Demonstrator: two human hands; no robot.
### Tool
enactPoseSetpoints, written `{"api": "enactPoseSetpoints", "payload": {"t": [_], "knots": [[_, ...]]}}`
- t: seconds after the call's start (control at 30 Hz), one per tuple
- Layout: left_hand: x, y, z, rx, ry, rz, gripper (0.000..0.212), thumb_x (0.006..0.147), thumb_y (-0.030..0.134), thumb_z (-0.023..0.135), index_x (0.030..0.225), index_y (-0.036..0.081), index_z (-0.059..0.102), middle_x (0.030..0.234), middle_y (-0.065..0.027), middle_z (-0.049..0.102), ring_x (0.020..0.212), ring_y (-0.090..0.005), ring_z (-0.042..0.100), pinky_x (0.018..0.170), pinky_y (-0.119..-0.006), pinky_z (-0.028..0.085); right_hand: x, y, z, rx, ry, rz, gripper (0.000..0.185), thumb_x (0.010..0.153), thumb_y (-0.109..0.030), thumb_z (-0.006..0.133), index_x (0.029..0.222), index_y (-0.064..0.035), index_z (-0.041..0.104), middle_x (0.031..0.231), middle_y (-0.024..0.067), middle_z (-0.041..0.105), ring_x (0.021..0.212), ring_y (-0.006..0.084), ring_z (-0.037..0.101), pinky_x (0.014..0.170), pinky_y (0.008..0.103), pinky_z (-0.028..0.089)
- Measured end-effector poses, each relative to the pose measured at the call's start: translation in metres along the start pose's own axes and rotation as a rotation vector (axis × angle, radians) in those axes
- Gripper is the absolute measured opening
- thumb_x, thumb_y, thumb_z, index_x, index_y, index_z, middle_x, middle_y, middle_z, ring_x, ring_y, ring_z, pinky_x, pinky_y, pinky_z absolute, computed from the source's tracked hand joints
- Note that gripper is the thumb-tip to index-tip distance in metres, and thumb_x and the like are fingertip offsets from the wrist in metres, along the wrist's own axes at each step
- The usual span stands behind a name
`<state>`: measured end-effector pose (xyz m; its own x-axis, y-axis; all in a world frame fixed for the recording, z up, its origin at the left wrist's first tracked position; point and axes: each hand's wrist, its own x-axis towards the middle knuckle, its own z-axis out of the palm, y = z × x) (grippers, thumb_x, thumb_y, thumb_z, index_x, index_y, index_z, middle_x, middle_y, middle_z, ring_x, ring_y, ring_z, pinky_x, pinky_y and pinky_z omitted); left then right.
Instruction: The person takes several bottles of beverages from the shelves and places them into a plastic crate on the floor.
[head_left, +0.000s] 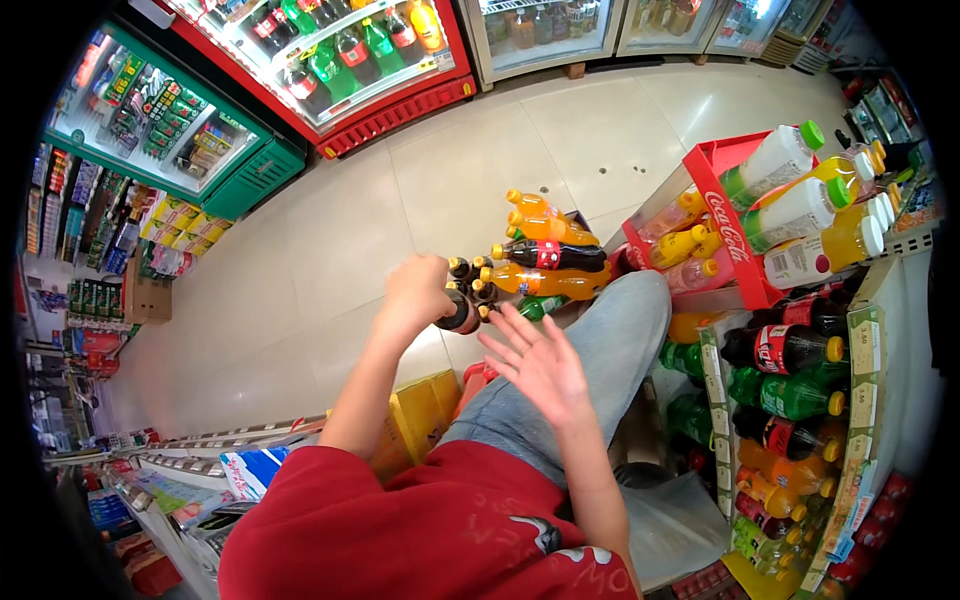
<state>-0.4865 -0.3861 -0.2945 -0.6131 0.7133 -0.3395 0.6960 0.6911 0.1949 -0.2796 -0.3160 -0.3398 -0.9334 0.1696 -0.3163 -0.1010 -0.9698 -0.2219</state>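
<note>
My left hand (420, 296) is closed around the neck end of a dark cola bottle (463, 321) with a red label. My right hand (541, 367) is empty, its palm turned up and fingers spread, just beside that bottle and above my jeans. Past the hands, several dark bottles with yellow caps (480, 264) stand upright in a cluster on the floor. Lying next to them are a Coca-Cola bottle (551, 255), orange soda bottles (547, 280) and a green bottle (541, 306); what they rest on is mostly hidden.
To the right, a red Coca-Cola rack (727, 217) carries juice bottles, beside shelves of soda bottles (795, 394). A red drinks cooler (397, 112) and a green cooler (247, 172) line the far side. A yellow carton (424, 412) is by my left leg.
</note>
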Motion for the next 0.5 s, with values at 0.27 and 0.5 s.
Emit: {"api": "enactPoseSetpoints", "payload": {"t": [0.27,0.5], "knots": [[0.053,-0.059,0.113,0.183,-0.267,-0.294,0.036,0.057,0.015,0.079,0.091,0.006,0.071,0.096,-0.0149,0.070,0.097,-0.0306,0.067,0.079,-0.039,0.056,-0.001,-0.007,0.001,-0.055,0.028,-0.036,0.065,0.099,-0.044,0.036,0.151,-0.0081,0.022,0.155,0.0143,0.026,0.139,0.0341,0.032,0.112,0.0457,0.027],[0.088,-0.120,0.248,-0.118,-0.262,-0.611,0.042,0.054,0.022,0.082,0.093,0.008,0.071,0.097,-0.0135,0.071,0.096,-0.0285,0.068,0.077,-0.037,0.057,0.000,-0.002,0.021,-0.681,0.279,-0.125,0.054,0.096,-0.034,0.046,0.141,-0.0051,0.044,0.140,0.0137,0.049,0.129,0.0251,0.047,0.108,0.0371,0.031]]}}
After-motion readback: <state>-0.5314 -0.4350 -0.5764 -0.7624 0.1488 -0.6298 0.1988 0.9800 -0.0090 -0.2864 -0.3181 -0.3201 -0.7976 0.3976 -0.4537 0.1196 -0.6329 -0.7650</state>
